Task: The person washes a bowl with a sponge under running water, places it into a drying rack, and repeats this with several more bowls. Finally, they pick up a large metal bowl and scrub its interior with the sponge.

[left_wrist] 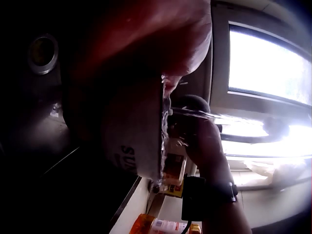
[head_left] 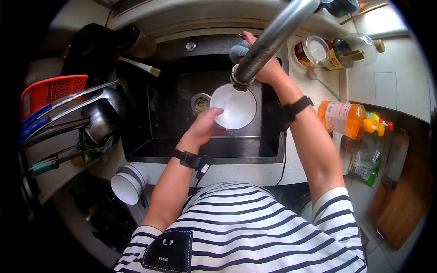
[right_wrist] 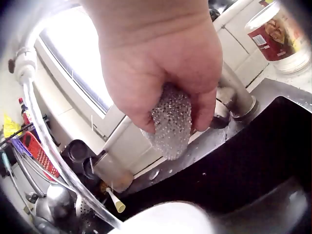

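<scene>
In the head view my left hand grips a white bowl by its rim, the thumb over the inside. The bowl is tilted below the faucet. A stream of water falls into it in the right wrist view. Dark lettering shows on the bowl's outer side in the left wrist view. My right hand, partly behind the faucet, is near the sink's back edge. Its thumb and fingers pinch a grey mesh scrubbing sponge, raised above the sink.
The black sink has a drain strainer left of the bowl. Ladles and a red slotted utensil fill the left side. White bowls stand at the front left. An orange soap bottle and jars line the right counter.
</scene>
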Demonstrator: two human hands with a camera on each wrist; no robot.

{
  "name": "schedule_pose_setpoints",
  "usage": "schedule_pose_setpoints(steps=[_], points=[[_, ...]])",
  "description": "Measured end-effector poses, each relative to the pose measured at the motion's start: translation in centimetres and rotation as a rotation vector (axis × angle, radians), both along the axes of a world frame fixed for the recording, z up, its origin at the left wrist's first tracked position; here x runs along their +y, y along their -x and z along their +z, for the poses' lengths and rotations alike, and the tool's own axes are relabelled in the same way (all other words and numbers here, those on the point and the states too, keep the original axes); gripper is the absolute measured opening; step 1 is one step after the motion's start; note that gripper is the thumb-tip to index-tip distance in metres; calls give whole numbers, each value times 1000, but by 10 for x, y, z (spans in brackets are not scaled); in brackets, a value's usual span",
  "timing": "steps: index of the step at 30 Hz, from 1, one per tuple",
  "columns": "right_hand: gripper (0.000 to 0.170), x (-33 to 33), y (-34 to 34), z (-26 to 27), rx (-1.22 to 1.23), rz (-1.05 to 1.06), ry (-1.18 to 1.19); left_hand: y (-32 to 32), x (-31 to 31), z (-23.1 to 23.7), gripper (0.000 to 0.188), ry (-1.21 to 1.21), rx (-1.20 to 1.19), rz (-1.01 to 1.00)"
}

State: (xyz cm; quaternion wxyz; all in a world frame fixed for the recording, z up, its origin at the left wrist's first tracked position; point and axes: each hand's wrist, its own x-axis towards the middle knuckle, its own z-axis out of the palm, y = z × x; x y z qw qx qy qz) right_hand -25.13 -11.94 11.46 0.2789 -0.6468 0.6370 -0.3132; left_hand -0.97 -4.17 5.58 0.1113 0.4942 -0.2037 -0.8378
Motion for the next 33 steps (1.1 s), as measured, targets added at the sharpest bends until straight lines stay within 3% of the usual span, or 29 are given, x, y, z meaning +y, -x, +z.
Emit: schedule_pose_setpoints(steps=[1,3,7,10,14,18,21,23,25,26,27,29,32,33], points=[[54,3,-1,3,-18,-62,-14,5,0,0,47,12,-29,-6],[58,13,9,-17,-63,-80,-75,18,-1,1,48,38,-81,-18],[61,51,13,-10,-133,-188,-155,38,1,4,53,87,-96,-86],[52,76,14,-15,-159,-256,-164,41,3,1,54,148,-60,-127],[46,104,7,-22,-343,-371,-127,44,-10,-7,45,74,10,76],[48,125,-5,-10,-366,-534,-176,48,-24,-7,39,139,49,250],[51,130,-16,-16,-197,-517,-42,52,-21,-2,38,166,46,246],[63,127,-30,-5,-5,-320,19,48,-14,-5,49,142,103,251],[63,122,-37,-25,317,59,83,43,-6,-8,54,131,134,290],[62,128,-49,-45,498,148,100,39,-3,-9,54,134,138,326],[62,132,-60,-55,517,196,-26,35,-2,-12,53,138,141,363],[57,131,-81,-53,267,199,-208,25,0,-30,47,168,140,416],[48,126,-90,-47,148,312,-108,15,3,-18,42,130,106,421],[46,125,-84,-53,347,342,-15,13,2,-15,42,138,84,397]])
